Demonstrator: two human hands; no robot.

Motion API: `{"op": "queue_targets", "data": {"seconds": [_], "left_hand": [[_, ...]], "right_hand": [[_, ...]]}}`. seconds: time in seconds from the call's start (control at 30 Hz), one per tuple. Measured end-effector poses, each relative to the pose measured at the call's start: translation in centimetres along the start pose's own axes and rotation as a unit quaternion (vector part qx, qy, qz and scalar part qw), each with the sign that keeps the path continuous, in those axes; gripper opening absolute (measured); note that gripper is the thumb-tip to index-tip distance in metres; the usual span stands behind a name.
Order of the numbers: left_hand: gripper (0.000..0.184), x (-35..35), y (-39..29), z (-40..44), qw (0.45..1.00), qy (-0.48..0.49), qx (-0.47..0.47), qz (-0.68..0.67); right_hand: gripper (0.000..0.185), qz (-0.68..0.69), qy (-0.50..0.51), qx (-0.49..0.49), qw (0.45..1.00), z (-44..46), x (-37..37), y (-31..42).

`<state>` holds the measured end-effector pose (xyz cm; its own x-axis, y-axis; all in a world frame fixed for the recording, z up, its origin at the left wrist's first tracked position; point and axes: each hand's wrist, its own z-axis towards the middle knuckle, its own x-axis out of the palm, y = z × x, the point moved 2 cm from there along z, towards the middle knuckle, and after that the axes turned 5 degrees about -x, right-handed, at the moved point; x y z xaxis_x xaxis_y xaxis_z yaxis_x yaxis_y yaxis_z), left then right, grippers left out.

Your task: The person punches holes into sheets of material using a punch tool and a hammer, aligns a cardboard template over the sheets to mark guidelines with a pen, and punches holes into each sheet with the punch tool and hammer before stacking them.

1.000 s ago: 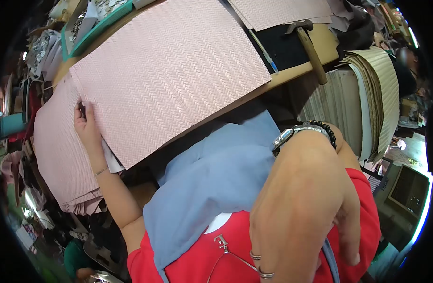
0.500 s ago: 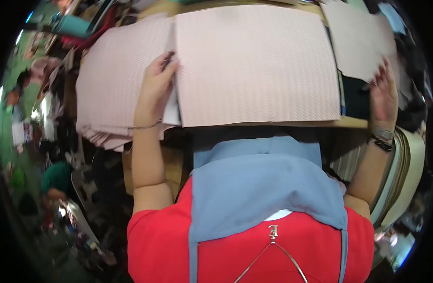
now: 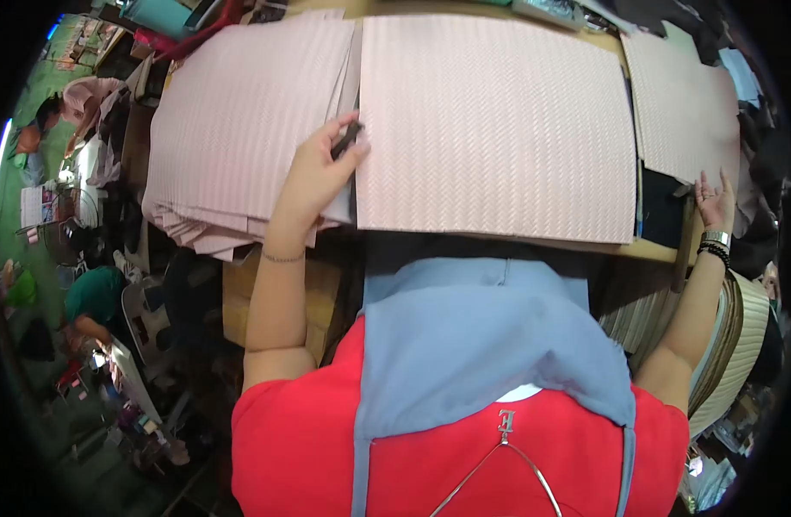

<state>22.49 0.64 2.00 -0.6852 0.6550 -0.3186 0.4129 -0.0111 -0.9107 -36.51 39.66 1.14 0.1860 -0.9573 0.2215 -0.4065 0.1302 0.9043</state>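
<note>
A pale pink sheet with a woven zigzag texture lies flat in front of me. My left hand is at its left edge, closed around a small dark object whose kind I cannot make out. Under and beside that hand spreads a pile of similar pink sheets, their lower corners fanned out. On the right, my right hand is at the lower edge of another pink sheet, fingers apart and palm up. Whether its fingertips touch that sheet I cannot tell.
The wooden table edge runs below the sheets. A dark pad shows between the centre and right sheets. Beside my right arm stand curved stacked sheets. A cardboard box sits under the table, and a person in green is at far left.
My right hand has moved down toward the right sheet's lower edge, its fingers spreading. My left hand has stayed by the centre sheet's left edge with the dark object. The view has shifted slightly.
</note>
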Motion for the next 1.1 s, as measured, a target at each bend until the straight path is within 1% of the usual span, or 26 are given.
{"op": "queue_targets", "data": {"seconds": [0.07, 0.2, 0.33, 0.37, 0.4, 0.43, 0.47, 0.6, 0.63, 0.73, 0.77, 0.8, 0.87, 0.9, 0.93, 1.0, 1.03, 1.1], "left_hand": [[0.049, 0.1, -0.7, -0.2, 1.0, -0.002, -0.001, 0.004], [0.05, -0.1, -0.7, -0.4, 1.0, 0.001, -0.006, 0.004], [0.05, 0.1, -1.4, -0.7, 1.0, -0.004, -0.015, 0.002], [0.049, 0.1, -1.5, -0.7, 1.0, -0.006, -0.02, 0.009], [0.049, 0.2, -1.5, -0.8, 1.0, -0.008, -0.026, 0.016], [0.044, 0.4, -1.9, -1.0, 0.999, -0.02, -0.022, 0.019], [0.044, 0.5, -1.9, -1.0, 0.999, -0.026, -0.022, 0.024], [0.044, 0.9, -2.1, -1.0, 0.998, -0.045, -0.01, 0.036], [0.044, 1.0, -2.2, -1.1, 0.998, -0.051, -0.005, 0.038], [0.044, 1.1, -2.9, -1.2, 0.992, -0.07, 0.004, 0.106], [0.043, 1.0, -2.4, -1.1, 0.99, -0.074, 0.028, 0.113], [0.044, 0.9, -2.1, -0.9, 0.99, -0.077, 0.033, 0.111], [0.044, 1.1, -1.7, -0.8, 0.99, -0.086, 0.041, 0.108], [0.045, 1.2, -2.1, -1.0, 0.992, -0.085, 0.017, 0.095], [0.046, 1.3, -2.2, -1.1, 0.992, -0.086, 0.013, 0.09], [0.047, 1.6, -2.2, -1.3, 0.993, -0.089, 0.002, 0.08], [0.048, 1.8, -2.7, -1.4, 0.98, -0.112, 0.066, 0.148], [0.049, 2.3, -3.7, -1.8, 0.927, -0.158, 0.19, 0.282]], "right_hand": [[0.115, -0.006, -0.03, 0.003, 1.0, 0.2, 0.8, -0.4], [0.113, 0.032, -0.023, 0.033, 0.999, 1.6, 1.2, -0.9], [0.1, 0.053, -0.147, 0.001, 0.988, 3.1, 1.0, -0.9], [0.088, 0.031, -0.121, 0.024, 0.992, 3.1, 0.7, -0.7], [0.084, 0.04, -0.137, 0.021, 0.989, 2.9, 0.7, -0.4], [0.081, 0.049, -0.154, 0.019, 0.987, 2.5, 0.9, -0.3], [0.078, 0.058, -0.169, 0.017, 0.984, 2.1, 1.2, -0.2], [0.076, 0.103, -0.204, 0.024, 0.973, 2.4, 1.4, 0.2], [0.072, 0.102, -0.212, 0.019, 0.972, 2.3, 1.4, 0.3], [0.065, 0.175, -0.184, 0.047, 0.966, 7.2, -3.4, 0.6], [0.059, 0.129, -0.16, 0.014, 0.978, 7.2, -3.6, 0.9], [0.057, 0.115, -0.165, 0.02, 0.979, 7.2, -3.5, 1.1], [0.062, 0.027, -0.208, -0.047, 0.977, 6.4, -2.5, 0.5], [0.067, 0.017, -0.2, -0.05, 0.978, 5.2, -1.2, 0.2], [0.071, 0.007, -0.191, -0.053, 0.98, 4.0, 0.4, -0.1], [0.077, 0.024, -0.166, -0.022, 0.986, 2.1, 2.9, -1.2], [0.08, 0.031, -0.153, -0.007, 0.988, 1.6, 3.5, -1.6], [0.081, -0.021, -0.124, -0.072, 0.989, 1.5, 3.8, -2.8]]}}
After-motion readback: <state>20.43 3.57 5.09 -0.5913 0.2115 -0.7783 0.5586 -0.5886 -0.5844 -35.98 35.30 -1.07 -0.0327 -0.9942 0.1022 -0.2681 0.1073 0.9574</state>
